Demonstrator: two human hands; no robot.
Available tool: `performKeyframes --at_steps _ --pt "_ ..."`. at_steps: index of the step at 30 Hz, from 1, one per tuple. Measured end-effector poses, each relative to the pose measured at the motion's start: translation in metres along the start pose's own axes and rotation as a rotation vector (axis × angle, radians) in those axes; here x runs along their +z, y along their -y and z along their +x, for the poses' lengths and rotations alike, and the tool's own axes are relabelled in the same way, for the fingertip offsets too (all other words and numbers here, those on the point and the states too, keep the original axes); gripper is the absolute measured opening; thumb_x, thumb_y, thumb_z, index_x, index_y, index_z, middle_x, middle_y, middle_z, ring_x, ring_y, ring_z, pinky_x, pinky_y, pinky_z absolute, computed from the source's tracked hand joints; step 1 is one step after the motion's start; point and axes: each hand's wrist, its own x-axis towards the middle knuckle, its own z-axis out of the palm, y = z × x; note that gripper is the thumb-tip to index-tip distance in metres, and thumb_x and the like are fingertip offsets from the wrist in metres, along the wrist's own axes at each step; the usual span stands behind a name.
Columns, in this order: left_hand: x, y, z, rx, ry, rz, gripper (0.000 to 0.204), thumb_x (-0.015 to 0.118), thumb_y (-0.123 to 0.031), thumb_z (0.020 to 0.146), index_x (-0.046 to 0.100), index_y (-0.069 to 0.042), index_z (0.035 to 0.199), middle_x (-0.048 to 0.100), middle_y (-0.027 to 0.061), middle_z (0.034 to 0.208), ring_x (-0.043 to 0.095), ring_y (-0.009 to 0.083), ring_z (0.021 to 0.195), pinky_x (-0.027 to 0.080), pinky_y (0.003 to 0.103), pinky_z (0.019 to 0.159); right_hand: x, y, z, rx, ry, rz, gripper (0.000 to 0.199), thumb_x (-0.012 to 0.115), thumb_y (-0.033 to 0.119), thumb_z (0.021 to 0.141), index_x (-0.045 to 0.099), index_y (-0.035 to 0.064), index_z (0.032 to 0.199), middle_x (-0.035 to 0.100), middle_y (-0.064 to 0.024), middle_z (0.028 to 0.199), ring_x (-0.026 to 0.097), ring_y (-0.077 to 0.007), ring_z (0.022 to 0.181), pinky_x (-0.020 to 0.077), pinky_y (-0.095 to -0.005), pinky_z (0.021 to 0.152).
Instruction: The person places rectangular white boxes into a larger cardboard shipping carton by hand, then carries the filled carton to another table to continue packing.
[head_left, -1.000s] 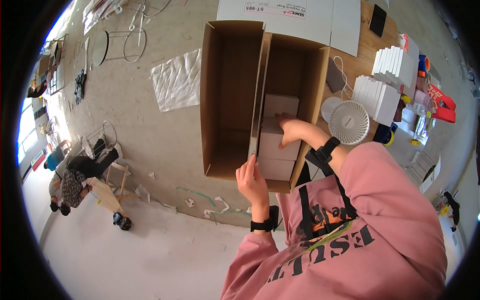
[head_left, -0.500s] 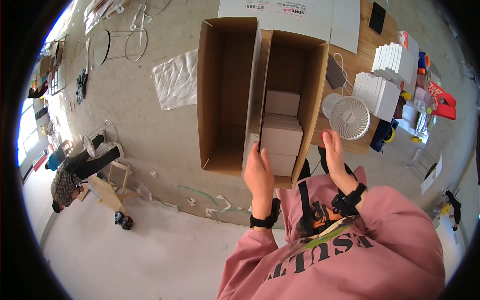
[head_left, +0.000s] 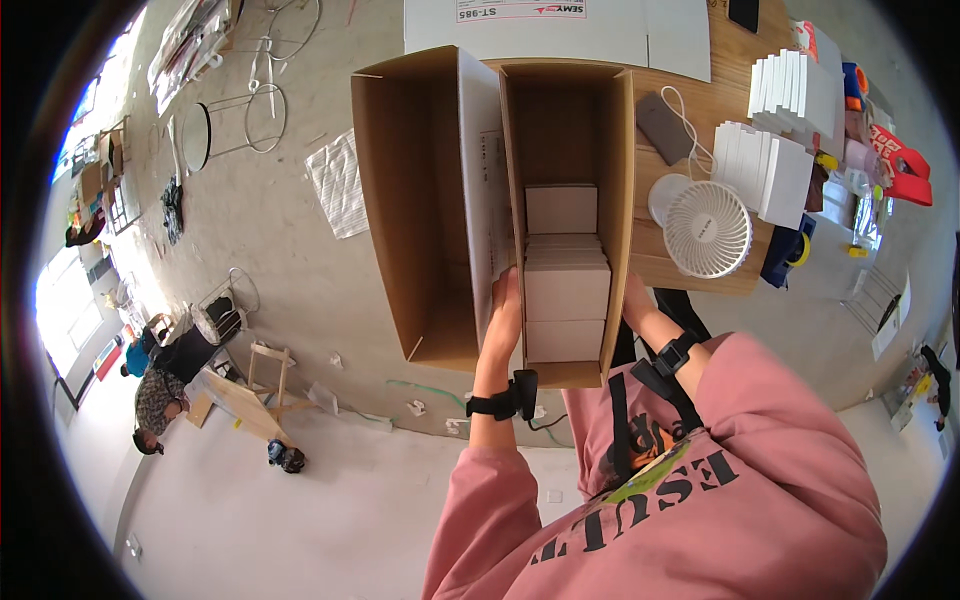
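Note:
An open brown cardboard box (head_left: 618,150) stands right of centre. Its near half holds several white boxes (head_left: 567,292) in a row. My left hand (head_left: 507,305) lies along its left side, in the narrow gap beside a second, tall cardboard box (head_left: 415,200). At the right side, my right hand (head_left: 637,303) is against the outer wall. Between them the two hands grip the box, though most of their fingers are hidden by its walls and the gap. The second box is open at the top, brown inside and white outside, with nothing seen in it.
On the wooden table (head_left: 690,265) to the right are a white fan (head_left: 707,230), a grey power bank (head_left: 665,128) with a cable and stacks of white boxes (head_left: 765,172). Flat white cardboard (head_left: 560,35) lies behind. People sit far left.
Both hands have moved from above the near end of the box down along its two sides. The fingers have gone largely out of sight. The view has shifted a little.

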Motion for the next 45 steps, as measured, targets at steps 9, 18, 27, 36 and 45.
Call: performKeyframes --at_steps 9,18,27,36,45 --pt "-0.008 0.059 0.041 -0.050 0.047 -0.068 0.059 0.038 -0.041 0.096 0.033 0.001 0.138 0.040 0.0103 0.135 0.035 0.0187 0.122 0.029 0.031 0.102 -0.002 -0.003 0.023 0.032 -0.013 0.205 0.052 0.043 0.046 0.093 0.039 0.0120 0.133 0.052 -0.0018 0.117 0.050 -0.0132 0.105 0.0419 -0.0284 0.087" --pt "-0.001 0.058 0.059 -0.077 0.100 -0.295 0.065 0.041 -0.043 0.095 0.028 0.001 0.140 0.035 0.0090 0.140 0.033 0.0197 0.127 0.029 0.032 0.103 -0.014 -0.002 0.012 0.137 -0.014 0.224 0.052 0.042 0.046 0.094 0.038 0.0138 0.135 0.052 -0.0013 0.117 0.049 -0.0138 0.107 0.0396 -0.0285 0.089" --pt "0.020 0.041 0.045 -0.214 0.263 -0.270 0.084 0.026 -0.065 0.090 0.014 -0.002 0.144 0.012 0.0111 0.151 0.008 0.0215 0.140 0.012 0.032 0.111 -0.025 0.000 0.010 0.107 0.049 0.189 0.052 0.041 0.046 0.094 0.038 0.0142 0.135 0.053 -0.0013 0.117 0.048 -0.0141 0.109 0.0392 -0.0294 0.090" --pt "0.014 -0.012 -0.015 -0.349 0.176 -0.379 0.086 0.024 -0.065 0.090 0.019 0.003 0.142 0.022 0.0163 0.147 0.021 0.0235 0.137 0.016 0.031 0.111 -0.035 -0.007 0.019 0.039 0.135 0.091 0.052 0.041 0.046 0.094 0.037 0.0145 0.135 0.053 -0.0012 0.118 0.047 -0.0143 0.110 0.0388 -0.0311 0.090" --pt "0.054 0.000 -0.113 0.304 -0.493 -0.068 0.036 0.047 -0.016 0.095 0.044 0.000 0.126 0.053 0.0093 0.118 0.050 0.0179 0.111 0.036 0.026 0.096 -0.042 0.078 -0.114 -0.037 0.263 -0.509 0.035 0.053 0.024 0.092 0.050 0.0036 0.121 0.058 -0.0049 0.108 0.055 -0.0119 0.100 0.0437 -0.0263 0.082"
